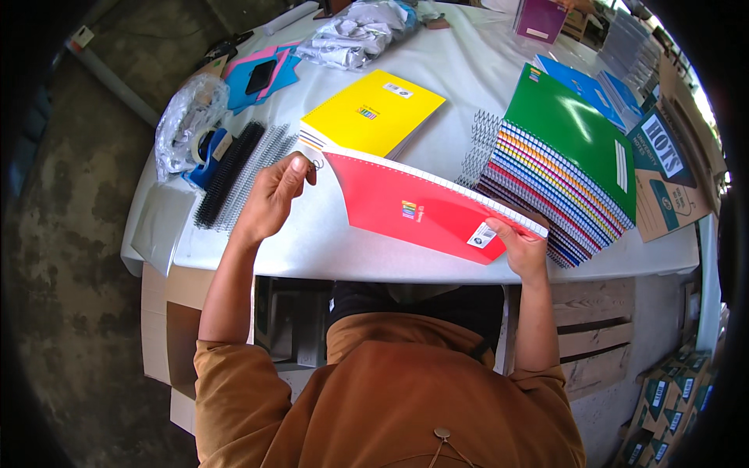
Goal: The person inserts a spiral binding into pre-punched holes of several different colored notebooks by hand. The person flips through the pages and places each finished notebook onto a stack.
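White-covered table point(468, 54) (mottled concrete floor point(70, 257))

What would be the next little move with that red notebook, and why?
Probably keep twisting the wire spiral along the punched edge. The left hand pinches its end at the red notebook corner, while the right hand steadies the other corner; the edge looks unbound.
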Action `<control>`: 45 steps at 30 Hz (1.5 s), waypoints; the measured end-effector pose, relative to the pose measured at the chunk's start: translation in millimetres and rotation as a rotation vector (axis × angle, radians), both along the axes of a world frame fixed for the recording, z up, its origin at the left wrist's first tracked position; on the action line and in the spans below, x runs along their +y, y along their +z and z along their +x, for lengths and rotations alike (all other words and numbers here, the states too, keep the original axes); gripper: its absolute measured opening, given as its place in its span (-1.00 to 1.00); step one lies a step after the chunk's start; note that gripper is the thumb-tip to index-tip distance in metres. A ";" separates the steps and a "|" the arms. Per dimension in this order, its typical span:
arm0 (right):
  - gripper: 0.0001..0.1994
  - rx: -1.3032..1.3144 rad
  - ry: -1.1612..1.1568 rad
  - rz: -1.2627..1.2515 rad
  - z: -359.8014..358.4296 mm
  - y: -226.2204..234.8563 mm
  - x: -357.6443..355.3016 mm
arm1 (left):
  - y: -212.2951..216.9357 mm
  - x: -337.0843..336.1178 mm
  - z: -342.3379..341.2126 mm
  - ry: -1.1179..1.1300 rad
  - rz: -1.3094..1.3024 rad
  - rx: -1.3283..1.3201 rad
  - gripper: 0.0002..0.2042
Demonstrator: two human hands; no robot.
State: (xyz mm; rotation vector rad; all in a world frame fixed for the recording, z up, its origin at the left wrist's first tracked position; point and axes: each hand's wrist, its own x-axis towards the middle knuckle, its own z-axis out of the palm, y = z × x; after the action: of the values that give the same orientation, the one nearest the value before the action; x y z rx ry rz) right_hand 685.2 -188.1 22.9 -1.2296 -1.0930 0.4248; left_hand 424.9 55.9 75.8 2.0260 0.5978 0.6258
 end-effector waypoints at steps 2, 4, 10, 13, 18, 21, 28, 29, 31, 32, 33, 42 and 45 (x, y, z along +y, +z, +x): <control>-0.79 -0.022 0.008 0.007 0.1 -0.5 -1.3 | 2.1 -3.0 2.7 0.039 -0.003 0.054 -0.59; -0.79 -0.044 0.018 0.014 0.4 2.1 -1.6 | 4.6 -8.8 9.1 0.103 0.091 -0.004 -0.58; -0.70 -0.188 0.175 0.083 4.6 7.5 2.6 | 27.3 -10.0 8.1 0.020 -0.462 0.131 -0.56; -0.69 -0.170 0.197 0.084 7.6 2.5 0.9 | 35.7 -4.3 10.4 0.016 -0.459 0.146 -0.54; -0.76 -0.261 0.179 0.108 6.9 9.5 0.4 | 52.8 5.3 11.1 -0.242 -0.160 -0.012 -0.78; -0.81 -0.272 0.095 0.085 4.8 8.2 1.1 | 68.4 -4.2 11.2 -0.125 0.455 0.187 -0.73; -0.80 -0.292 0.090 0.043 6.8 10.6 -0.4 | 80.1 2.2 13.8 -0.289 0.116 0.323 -0.71; -0.80 -0.292 0.091 0.045 6.7 10.3 0.6 | 79.7 3.8 12.5 -0.279 -0.104 0.280 -0.75; -0.77 -0.250 0.143 0.102 7.4 7.9 1.9 | 81.2 4.5 12.9 -0.239 -0.196 0.307 -0.77; -0.77 -0.250 0.141 0.102 8.7 6.6 2.0 | 80.4 7.9 11.9 -0.267 -0.218 0.361 -0.76; -0.76 -0.243 0.165 0.100 10.3 5.4 2.3 | 80.1 10.1 11.5 -0.294 -0.240 0.414 -0.74; -0.83 -0.185 0.135 0.019 10.8 2.9 -4.2 | 75.9 2.4 6.9 -0.341 0.052 0.325 -0.76; -0.84 -0.217 0.140 0.040 10.4 8.2 -3.0 | 82.1 2.9 8.7 -0.411 0.053 0.441 -0.73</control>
State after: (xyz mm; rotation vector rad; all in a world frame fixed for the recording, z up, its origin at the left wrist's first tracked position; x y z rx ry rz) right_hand 695.6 -191.1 31.1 -1.1874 -1.3726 0.3804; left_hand 433.7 58.7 157.9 2.2644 0.3946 -0.0542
